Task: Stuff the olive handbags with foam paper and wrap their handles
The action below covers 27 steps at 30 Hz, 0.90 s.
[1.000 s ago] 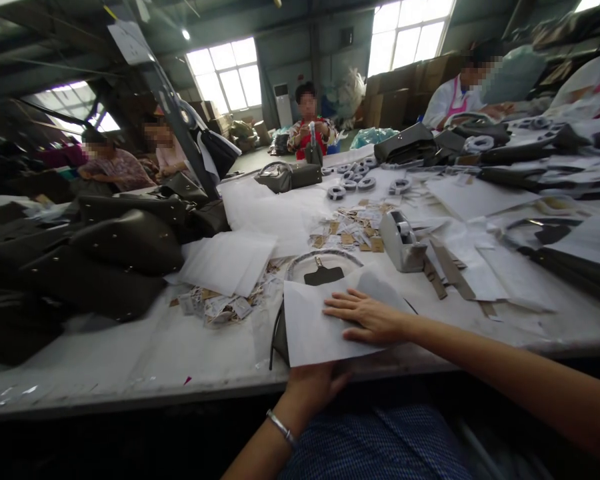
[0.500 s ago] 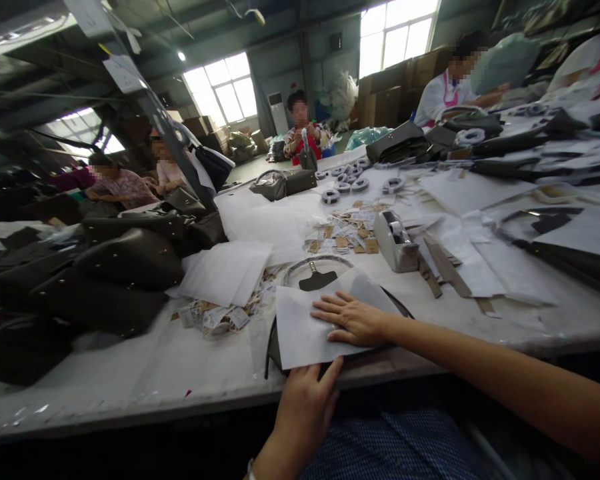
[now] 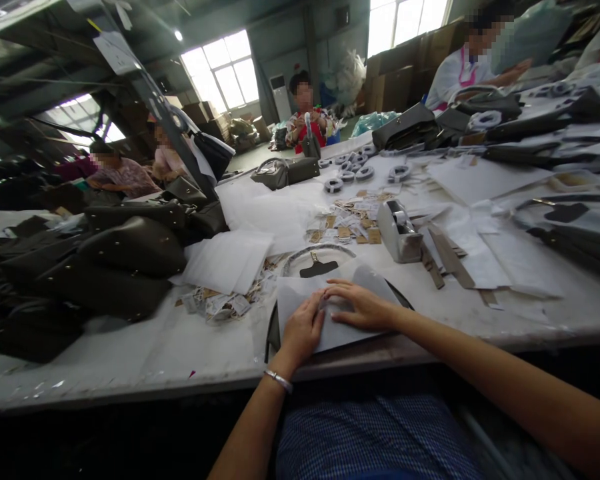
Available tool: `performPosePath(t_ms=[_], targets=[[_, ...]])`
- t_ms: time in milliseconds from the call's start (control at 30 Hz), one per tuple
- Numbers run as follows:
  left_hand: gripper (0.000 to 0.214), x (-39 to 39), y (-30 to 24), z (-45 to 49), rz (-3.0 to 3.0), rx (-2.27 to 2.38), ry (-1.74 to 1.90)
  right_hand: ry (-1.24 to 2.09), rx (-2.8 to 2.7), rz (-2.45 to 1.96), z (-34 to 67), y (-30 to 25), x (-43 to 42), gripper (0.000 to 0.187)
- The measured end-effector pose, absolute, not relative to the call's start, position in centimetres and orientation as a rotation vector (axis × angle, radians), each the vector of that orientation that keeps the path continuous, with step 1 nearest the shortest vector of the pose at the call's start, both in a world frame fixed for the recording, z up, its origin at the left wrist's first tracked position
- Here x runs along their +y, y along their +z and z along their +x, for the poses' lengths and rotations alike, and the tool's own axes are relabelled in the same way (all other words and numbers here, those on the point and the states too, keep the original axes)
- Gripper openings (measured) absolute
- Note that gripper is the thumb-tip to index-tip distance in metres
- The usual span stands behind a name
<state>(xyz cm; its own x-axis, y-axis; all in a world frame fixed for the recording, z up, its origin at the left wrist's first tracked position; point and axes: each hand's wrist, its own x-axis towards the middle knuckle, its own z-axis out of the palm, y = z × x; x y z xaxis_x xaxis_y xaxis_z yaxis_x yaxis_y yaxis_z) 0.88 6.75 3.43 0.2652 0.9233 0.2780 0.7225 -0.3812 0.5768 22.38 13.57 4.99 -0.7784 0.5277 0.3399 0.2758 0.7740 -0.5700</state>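
A white sheet (image 3: 290,291) covers most of a dark handbag (image 3: 273,328) lying flat at the table's front edge. Beyond the sheet show the bag's wrapped handle (image 3: 325,249) and a dark tab with a metal clasp (image 3: 319,268). My left hand (image 3: 303,327) rests on the sheet, its fingers stretched forward and slightly bent. My right hand (image 3: 361,307) lies on the sheet just to the right, fingers spread, their tips meeting those of my left hand. Neither hand grips anything that I can see.
A tape dispenser (image 3: 399,232) stands behind on the right, near brown strips (image 3: 447,253). White sheets (image 3: 233,260) and loose tags (image 3: 220,303) lie left of the bag. Dark bags (image 3: 125,267) pile up at the far left. Several co-workers sit around, one (image 3: 307,123) straight ahead.
My left hand has moved forward from the bag's near edge onto the sheet, up to my right hand. My right hand has stayed on the sheet, its fingers more bent.
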Motion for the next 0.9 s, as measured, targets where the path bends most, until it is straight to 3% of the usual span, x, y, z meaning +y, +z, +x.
performPosePath(t_ms=[133, 667, 900], targets=[[0.044, 6.4, 3.9, 1.1, 2.185, 1.497, 0.821, 0.625, -2.407, -0.545, 23.0, 5.4, 13.2, 0.017], [0.044, 6.5, 4.2, 1.4, 2.214, 1.563, 0.752, 0.321, -2.614, -0.282, 23.0, 4.9, 12.8, 0.032], [0.038, 6.1, 4.1, 1.4, 2.366, 1.53, 0.675, 0.474, -2.471, -0.456, 23.2, 4.3, 12.3, 0.025]])
